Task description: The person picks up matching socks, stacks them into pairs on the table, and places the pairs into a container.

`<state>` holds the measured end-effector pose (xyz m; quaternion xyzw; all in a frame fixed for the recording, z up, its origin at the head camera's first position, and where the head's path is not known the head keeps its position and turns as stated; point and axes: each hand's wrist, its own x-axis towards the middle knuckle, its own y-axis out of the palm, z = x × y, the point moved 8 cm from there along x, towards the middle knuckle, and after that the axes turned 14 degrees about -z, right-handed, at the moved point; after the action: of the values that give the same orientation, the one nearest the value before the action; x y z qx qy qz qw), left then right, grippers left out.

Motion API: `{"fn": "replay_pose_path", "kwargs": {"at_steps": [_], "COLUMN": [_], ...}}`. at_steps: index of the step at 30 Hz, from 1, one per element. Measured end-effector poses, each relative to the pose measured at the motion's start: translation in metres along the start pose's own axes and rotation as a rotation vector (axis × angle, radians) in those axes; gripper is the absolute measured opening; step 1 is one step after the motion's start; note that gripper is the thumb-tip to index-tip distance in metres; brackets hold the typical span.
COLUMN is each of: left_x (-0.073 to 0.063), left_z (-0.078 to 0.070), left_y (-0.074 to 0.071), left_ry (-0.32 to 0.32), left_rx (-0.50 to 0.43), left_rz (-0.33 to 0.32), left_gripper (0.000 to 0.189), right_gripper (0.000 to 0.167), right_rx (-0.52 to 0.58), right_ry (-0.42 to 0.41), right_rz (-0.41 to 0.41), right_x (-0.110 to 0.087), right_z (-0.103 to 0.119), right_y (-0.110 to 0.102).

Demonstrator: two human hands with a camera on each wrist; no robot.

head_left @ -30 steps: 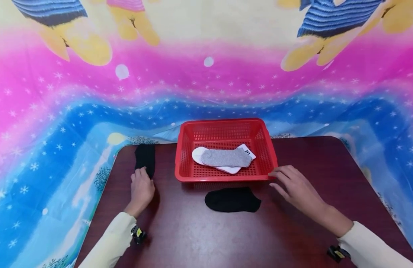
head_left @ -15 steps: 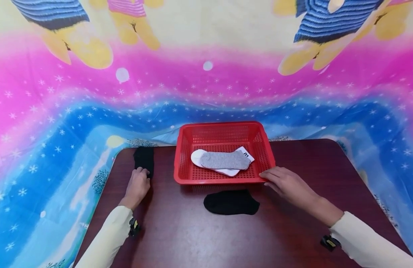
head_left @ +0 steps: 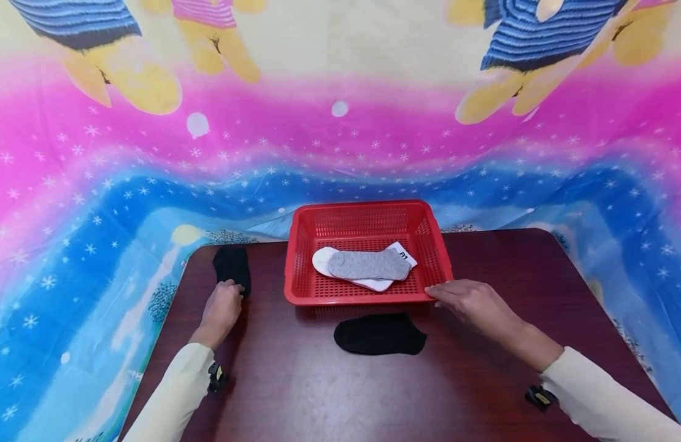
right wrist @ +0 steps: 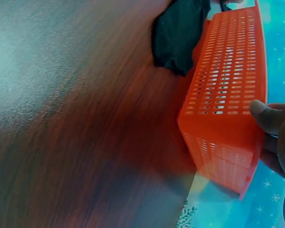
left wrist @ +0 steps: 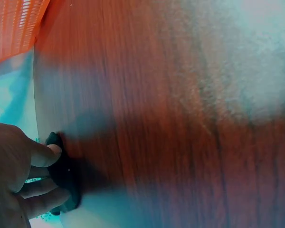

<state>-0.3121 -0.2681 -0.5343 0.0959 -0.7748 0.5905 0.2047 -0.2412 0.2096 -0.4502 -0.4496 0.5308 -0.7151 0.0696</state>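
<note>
In the head view, my left hand (head_left: 220,310) pinches the near end of a black sock (head_left: 232,265) at the table's far left. The left wrist view has the thumb (left wrist: 50,153) on one side of this sock (left wrist: 64,175) and fingers on the other. My right hand (head_left: 481,307) grips the near right corner of a red perforated basket (head_left: 351,301), thumb (right wrist: 262,111) on the outside. Inside the basket a grey sock (head_left: 368,265) lies across a white sock (head_left: 321,262). A second black sock (head_left: 380,334) lies flat just in front of the basket.
The dark red-brown table (head_left: 340,393) has rounded far corners. A printed cloth backdrop (head_left: 340,141) hangs behind it and falls around both sides. The basket stands at the table's far edge.
My right hand has moved left and taken hold of the basket's near corner. My left hand has shifted slightly left and toward me, gripping the black sock. The other socks lie as before.
</note>
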Motion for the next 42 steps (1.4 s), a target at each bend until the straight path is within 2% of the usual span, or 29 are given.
{"fn": "replay_pose_path", "kwargs": {"at_steps": [9,19,23,24,26,28,36,42], "left_x": [-0.015,-0.038,-0.047,-0.049,-0.053,-0.057,-0.069,-0.078], "left_z": [-0.02,-0.062,-0.083,-0.087,-0.095,-0.102,-0.133,-0.152], "left_y": [-0.003,-0.008,-0.008,-0.008,-0.007,-0.007,-0.006,0.001], "left_ry": [-0.02,0.016,0.02,0.019,0.013,-0.005,-0.034,-0.059], "left_rx": [-0.052,-0.09,-0.109,-0.112,-0.128,-0.15,-0.199,-0.221], "left_rz": [0.01,0.0,0.01,0.012,0.02,0.034,0.112,0.17], "left_gripper": [0.011,0.003,0.006,0.006,0.009,0.012,0.03,0.035], "right_gripper": [0.054,0.057,0.029,0.032,0.055,0.067,0.067,0.067], "right_rx": [-0.006,0.013,0.011,0.009,0.008,0.011,0.032,0.029], "right_ry": [-0.008,-0.021,-0.032,-0.032,-0.025,-0.016,0.013,0.019], "right_rz": [-0.022,-0.081,-0.124,-0.134,-0.145,-0.154,-0.163,-0.16], "right_x": [-0.004,-0.007,-0.012,-0.013,-0.015,-0.016,-0.016,-0.016], "right_z": [0.001,0.0,0.001,0.001,0.002,0.002,0.002,0.002], "right_y": [0.0,0.0,-0.001,0.0,0.0,0.001,0.001,0.001]}}
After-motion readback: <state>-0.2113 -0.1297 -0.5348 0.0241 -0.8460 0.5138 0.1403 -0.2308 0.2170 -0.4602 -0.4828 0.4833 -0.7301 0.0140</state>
